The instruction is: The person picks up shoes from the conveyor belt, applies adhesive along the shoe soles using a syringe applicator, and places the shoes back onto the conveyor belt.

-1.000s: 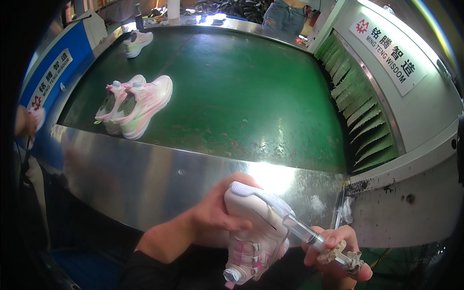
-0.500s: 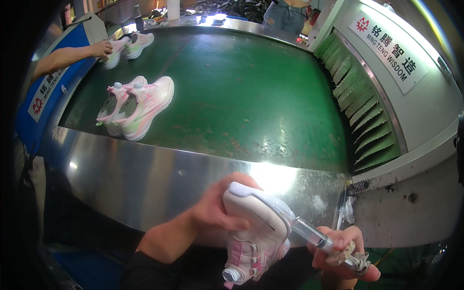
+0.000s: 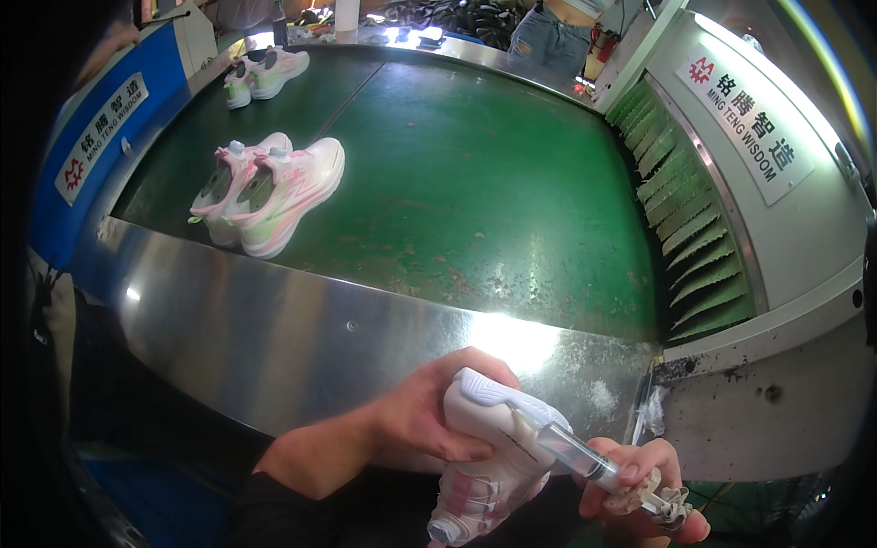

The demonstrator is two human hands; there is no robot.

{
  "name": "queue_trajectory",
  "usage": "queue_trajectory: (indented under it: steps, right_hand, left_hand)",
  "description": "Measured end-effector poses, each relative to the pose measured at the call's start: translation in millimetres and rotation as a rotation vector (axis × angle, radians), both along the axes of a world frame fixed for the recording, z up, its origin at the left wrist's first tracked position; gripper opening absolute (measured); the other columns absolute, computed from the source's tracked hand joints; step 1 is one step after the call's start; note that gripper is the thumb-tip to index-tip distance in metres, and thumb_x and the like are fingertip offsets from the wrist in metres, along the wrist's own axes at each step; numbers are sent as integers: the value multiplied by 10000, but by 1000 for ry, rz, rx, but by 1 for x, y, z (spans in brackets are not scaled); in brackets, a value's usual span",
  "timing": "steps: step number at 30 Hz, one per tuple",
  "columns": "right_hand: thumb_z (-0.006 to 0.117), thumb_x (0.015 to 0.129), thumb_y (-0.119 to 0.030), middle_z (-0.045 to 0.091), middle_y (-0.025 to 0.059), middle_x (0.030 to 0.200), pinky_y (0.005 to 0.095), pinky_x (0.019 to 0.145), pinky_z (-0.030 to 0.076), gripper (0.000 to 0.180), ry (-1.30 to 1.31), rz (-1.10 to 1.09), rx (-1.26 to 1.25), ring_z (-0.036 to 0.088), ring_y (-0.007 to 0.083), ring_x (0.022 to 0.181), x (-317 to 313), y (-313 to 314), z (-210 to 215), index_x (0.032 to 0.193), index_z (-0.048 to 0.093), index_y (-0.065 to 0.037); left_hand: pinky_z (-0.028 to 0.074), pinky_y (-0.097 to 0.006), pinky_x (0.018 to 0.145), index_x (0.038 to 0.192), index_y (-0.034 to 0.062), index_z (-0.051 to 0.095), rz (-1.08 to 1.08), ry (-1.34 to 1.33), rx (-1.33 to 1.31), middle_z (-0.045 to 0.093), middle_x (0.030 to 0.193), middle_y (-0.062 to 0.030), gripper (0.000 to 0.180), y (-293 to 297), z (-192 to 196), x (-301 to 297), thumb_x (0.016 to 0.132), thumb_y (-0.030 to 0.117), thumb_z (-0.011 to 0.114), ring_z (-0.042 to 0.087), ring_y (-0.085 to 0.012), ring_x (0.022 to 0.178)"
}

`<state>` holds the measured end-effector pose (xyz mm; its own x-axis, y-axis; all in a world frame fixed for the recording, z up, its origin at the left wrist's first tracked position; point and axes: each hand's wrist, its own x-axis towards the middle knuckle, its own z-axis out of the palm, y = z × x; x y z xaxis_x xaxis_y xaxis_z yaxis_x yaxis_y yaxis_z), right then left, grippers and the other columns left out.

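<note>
A white and pink sneaker (image 3: 481, 489) is tilted with its sole edge up, low in the view. My left hand (image 3: 429, 406) is closed round its sole end, thumb along the sidewall. In my right hand (image 3: 630, 479) I grip a clear plastic syringe (image 3: 577, 451) whose tip points at the line beside the pale outsole; whether it touches cannot be told. Crumpled beige material wraps the syringe's rear end at my fingers. The shoe's far side and my left fingertips are hidden.
On the green conveyor belt (image 3: 475, 183) stand a near pair of pink and white sneakers (image 3: 297, 196) and a farther pair (image 3: 279, 73). A metal ledge (image 3: 274, 333) borders the belt. Green strip curtains (image 3: 690, 205) hang at the machine opening on the right. A person (image 3: 548, 41) stands beyond.
My left hand and the sneaker have shifted slightly right and down. The syringe tip has moved left along the sole edge. Another person's hand has withdrawn from the far pair.
</note>
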<state>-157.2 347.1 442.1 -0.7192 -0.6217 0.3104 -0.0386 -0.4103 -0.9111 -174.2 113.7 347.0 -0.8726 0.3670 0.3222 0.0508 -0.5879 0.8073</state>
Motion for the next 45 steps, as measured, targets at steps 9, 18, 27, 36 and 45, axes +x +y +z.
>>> queue_trajectory:
  steps: [9,18,27,36,45]
  right_hand:
    - [541,809,-634,638,227,842,385,776,360,643,-21,81,68,476,247,794,-1,6,1,1093,475,-62]
    - [526,833,-603,633,217,823,397,837,356,613,28,-14,3,492,246,814,2,-3,0,1078,473,-43]
    - [522,827,-620,626,192,798,381,808,366,613,21,-89,31,490,241,807,9,2,3,1070,476,-59]
    - [587,765,-645,610,194,772,364,744,366,687,-5,-33,-69,477,241,742,1,4,-28,1060,485,-33]
    - [620,739,-647,610,182,807,355,713,366,709,-81,-36,-84,494,247,753,9,25,-32,1074,490,-36]
  left_hand:
    - [454,-399,912,1133,57,501,26,-1,8,580,1103,-160,614,-2,-2,6,597,11,798,564,-259,1062]
    - [458,-398,908,1124,47,501,34,-20,25,580,1101,-164,605,-1,-4,3,609,52,819,568,-259,1055]
    - [459,-399,898,1118,46,504,33,-81,74,586,1085,-168,606,1,1,4,611,87,834,570,-261,1053]
    - [464,-390,886,1102,46,504,112,-154,41,595,1060,-166,610,-10,-12,6,600,137,838,582,-258,1024]
    - [463,-380,873,1157,49,446,125,-138,26,563,1077,-166,653,-8,-13,-2,633,178,814,565,-252,1027]
